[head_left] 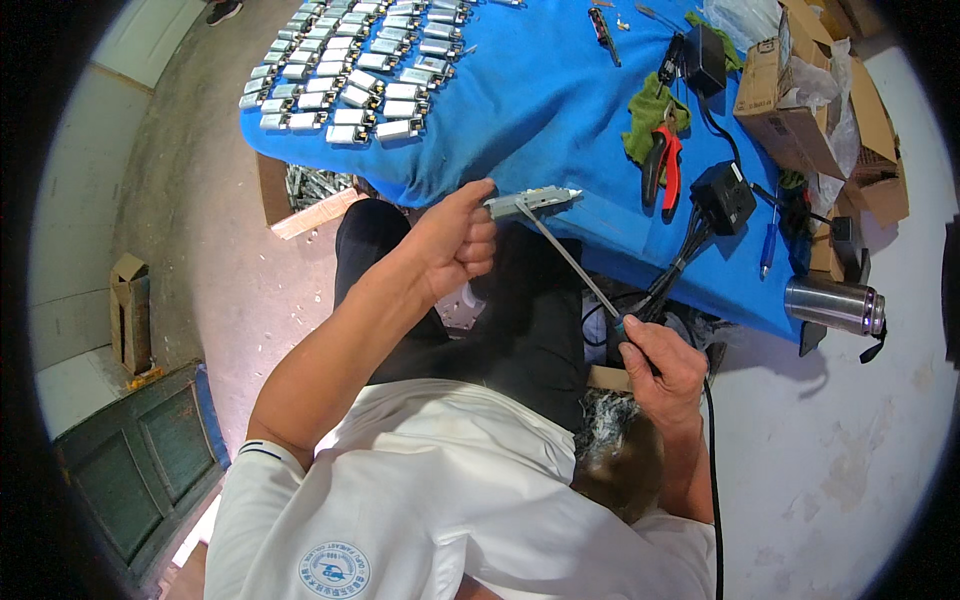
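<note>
My left hand (458, 240) is closed around one end of a slim grey metal housing (515, 204), held just off the near edge of the blue-covered table. A pale tip sticks out of the housing's right end. In my right hand (662, 368) is a screwdriver (570, 262), its long metal shaft slanting up and left. The shaft's end meets the housing near its middle. Most of the handle is hidden in my fingers, and the exact contact at the tip is too small to make out.
Rows of small silver metal units (345, 85) cover the table's left part. On the right lie red-and-black pliers (661, 165), a green cloth (640, 125), black adapters (724, 197) with cables, a blue pen (769, 245), a steel flask (835, 305) and an opened cardboard box (790, 100).
</note>
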{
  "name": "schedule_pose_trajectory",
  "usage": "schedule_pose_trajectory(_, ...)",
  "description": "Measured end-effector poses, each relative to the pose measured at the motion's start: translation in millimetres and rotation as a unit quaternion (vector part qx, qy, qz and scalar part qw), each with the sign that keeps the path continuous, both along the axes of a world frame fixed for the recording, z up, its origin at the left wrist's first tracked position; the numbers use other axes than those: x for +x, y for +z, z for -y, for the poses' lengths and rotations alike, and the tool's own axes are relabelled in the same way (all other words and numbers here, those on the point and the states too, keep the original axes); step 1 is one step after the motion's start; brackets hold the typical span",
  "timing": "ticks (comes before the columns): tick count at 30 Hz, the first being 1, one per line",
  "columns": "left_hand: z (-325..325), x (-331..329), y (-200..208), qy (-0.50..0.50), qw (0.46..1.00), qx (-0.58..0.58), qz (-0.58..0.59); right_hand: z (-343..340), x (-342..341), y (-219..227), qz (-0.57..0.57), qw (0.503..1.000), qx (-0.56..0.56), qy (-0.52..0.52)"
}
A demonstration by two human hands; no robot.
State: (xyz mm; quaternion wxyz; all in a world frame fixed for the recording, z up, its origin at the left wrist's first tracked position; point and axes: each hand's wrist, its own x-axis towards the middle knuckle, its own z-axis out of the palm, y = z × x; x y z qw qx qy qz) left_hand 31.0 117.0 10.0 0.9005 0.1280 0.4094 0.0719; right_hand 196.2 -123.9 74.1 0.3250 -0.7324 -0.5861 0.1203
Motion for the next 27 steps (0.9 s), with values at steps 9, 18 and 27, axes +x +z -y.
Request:
schedule_pose_trajectory(9, -1, -2, -2, 0.001, 1.0, -0.007, 0.025, 6, 0, -5, 0.015, 1.0, 0.011, -0.001)
schedule_pose_trajectory(18, 2, 0, -2, 0.002, 1.0, 0.007, -0.003, -1, -9, -20, 0.026, 0.999, 0.023, -0.006)
schedule_pose_trajectory(27, 1, -2, 5, -0.017, 0.999, 0.035, -0.012, -2, -11, -27, 0.03, 0.999, 0.018, -0.01)
